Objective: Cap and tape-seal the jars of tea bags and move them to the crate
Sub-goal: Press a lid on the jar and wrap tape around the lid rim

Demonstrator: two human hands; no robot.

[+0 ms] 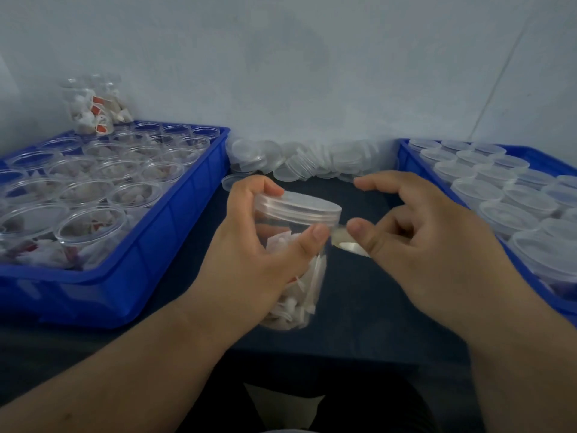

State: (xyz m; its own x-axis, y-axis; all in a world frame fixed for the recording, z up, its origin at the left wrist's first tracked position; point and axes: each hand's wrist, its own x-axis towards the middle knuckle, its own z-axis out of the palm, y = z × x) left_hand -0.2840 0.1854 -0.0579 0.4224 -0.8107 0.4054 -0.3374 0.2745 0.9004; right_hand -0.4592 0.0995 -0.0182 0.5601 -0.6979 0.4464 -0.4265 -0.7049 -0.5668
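My left hand (256, 245) grips a clear plastic jar (299, 295) of white tea bags, held tilted above the dark table, with a clear cap (299, 206) on top. My right hand (418, 239) pinches a strip of clear tape (346, 243) between thumb and finger, just right of the jar below its cap. The tape's near end sits under my left thumb at the jar's neck. A blue crate (406, 154) at the right holds several capped jars (505, 195).
A blue crate (175, 226) at the left holds several uncapped jars with tea bags. Two or three more filled jars (93, 104) stand behind it by the wall. A heap of loose clear caps (299, 160) lies at the back between the crates.
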